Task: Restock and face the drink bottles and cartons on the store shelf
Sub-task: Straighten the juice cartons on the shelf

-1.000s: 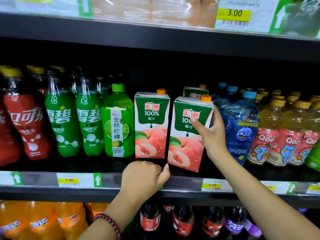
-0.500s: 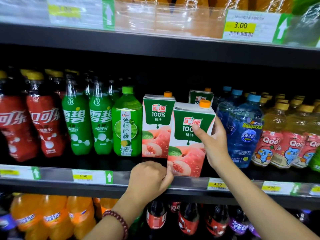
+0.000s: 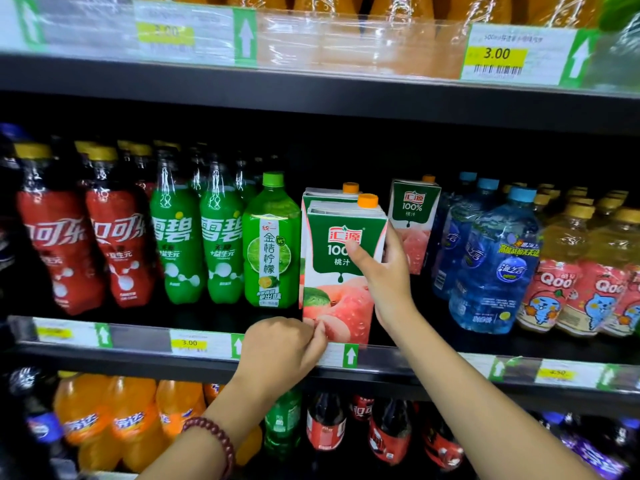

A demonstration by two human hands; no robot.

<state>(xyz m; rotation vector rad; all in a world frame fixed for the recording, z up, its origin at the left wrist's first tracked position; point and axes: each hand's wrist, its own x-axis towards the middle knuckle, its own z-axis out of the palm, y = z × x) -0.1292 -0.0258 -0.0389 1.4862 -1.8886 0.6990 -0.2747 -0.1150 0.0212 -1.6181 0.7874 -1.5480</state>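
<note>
1. The front peach juice carton (image 3: 341, 271) stands upright at the near edge of the middle shelf (image 3: 433, 362), long axis vertical, printed face toward the camera, orange cap at its top right.
2. A second carton (image 3: 320, 195) stands directly behind it; a third (image 3: 414, 216) sits farther back on the right.
3. The right hand (image 3: 384, 275) holds the front carton's right side, thumb across its face.
4. The left hand (image 3: 280, 348), fingers curled, touches the carton's lower left corner at the shelf's price rail.
5. A green lime-drink bottle (image 3: 270, 244) stands just left of the carton; open shelf floor lies to its right, before the blue water bottles (image 3: 495, 268).
</note>
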